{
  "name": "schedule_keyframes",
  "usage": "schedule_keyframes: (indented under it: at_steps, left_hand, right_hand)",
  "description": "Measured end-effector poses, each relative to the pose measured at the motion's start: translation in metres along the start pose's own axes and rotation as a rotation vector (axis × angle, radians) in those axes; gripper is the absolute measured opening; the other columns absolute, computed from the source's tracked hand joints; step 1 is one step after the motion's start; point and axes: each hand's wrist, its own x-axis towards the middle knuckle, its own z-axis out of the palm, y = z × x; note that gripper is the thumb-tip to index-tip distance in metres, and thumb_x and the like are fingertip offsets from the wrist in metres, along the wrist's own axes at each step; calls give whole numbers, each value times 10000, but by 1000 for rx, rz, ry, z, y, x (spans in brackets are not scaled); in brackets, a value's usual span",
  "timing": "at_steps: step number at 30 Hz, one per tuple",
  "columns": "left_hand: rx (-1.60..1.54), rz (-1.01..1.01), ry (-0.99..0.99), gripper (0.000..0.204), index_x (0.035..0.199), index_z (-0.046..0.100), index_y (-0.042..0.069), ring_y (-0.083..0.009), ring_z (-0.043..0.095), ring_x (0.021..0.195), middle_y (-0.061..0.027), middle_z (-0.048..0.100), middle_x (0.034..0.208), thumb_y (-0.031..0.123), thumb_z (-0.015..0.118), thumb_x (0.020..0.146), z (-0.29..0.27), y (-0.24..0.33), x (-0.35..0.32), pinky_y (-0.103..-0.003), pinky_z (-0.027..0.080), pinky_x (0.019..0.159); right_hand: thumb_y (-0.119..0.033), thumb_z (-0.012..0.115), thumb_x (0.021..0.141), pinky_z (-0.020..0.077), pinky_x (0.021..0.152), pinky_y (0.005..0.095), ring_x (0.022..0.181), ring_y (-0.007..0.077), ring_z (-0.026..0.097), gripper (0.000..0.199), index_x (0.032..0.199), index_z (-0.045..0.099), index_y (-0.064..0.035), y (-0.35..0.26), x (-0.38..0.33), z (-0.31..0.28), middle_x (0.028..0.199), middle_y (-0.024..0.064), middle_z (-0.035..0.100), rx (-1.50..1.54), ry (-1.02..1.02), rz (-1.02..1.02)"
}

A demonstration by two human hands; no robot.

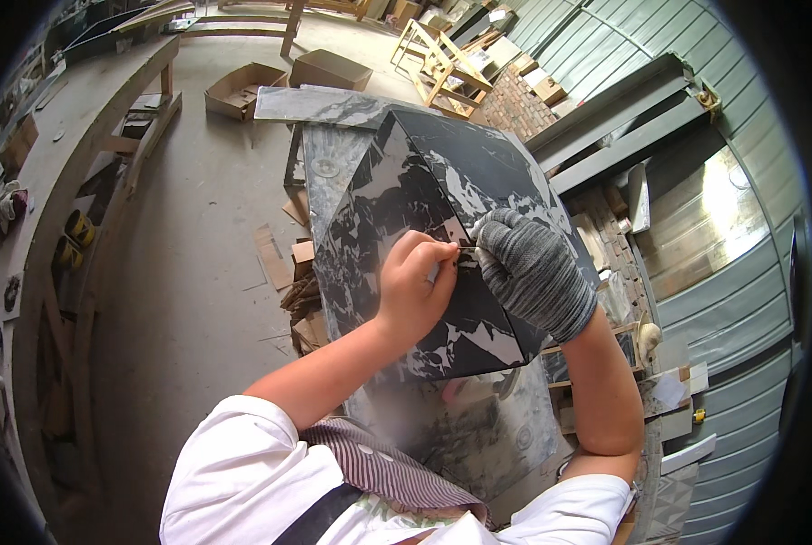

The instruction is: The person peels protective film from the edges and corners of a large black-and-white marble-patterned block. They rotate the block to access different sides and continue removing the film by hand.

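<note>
A large black panelled piece with white marble-like veining (379, 218) stands in front of me, its two faces meeting at a long edge that runs away from me. Over that edge my bare left hand (415, 283) is closed in a pinch of thumb and forefinger. My right hand (535, 272), in a grey knit glove, is closed right beside it, its fingertips nearly meeting the left ones. Between the two sets of fingertips shows a thin, short sliver (466, 248), too small to name. Both hands are close to the veined surface; I cannot tell whether they touch it.
Under the piece lies a dusty grey worktable (329, 168), with a pale veined slab (320, 106) across its far end. Cardboard boxes (242, 89) sit on the floor beyond. A long wooden bench (106, 109) runs along the left; a steel beam (624, 118) lies to the right.
</note>
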Motion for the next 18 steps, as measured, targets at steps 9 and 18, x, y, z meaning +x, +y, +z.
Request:
schedule_keyframes:
  at_steps: [9,18]
  left_hand:
    - [-60,-82,-151,263,1018,683,45,-220,639,771,-89,640,899,-78,731,790,-25,1,-13,-310,528,682]
    - [-99,-86,-178,382,1120,679,53,-232,631,875,-91,646,1012,0,810,765,-23,-12,-7,-330,527,743]
  right_hand:
    - [-63,694,828,543,742,432,851,367,643,155,978,659,-40,-8,-19,-11,957,157,645,-65,-85,-71]
    - [-77,769,813,556,801,389,911,282,676,145,938,695,-63,-35,-64,-35,967,106,685,-12,183,74]
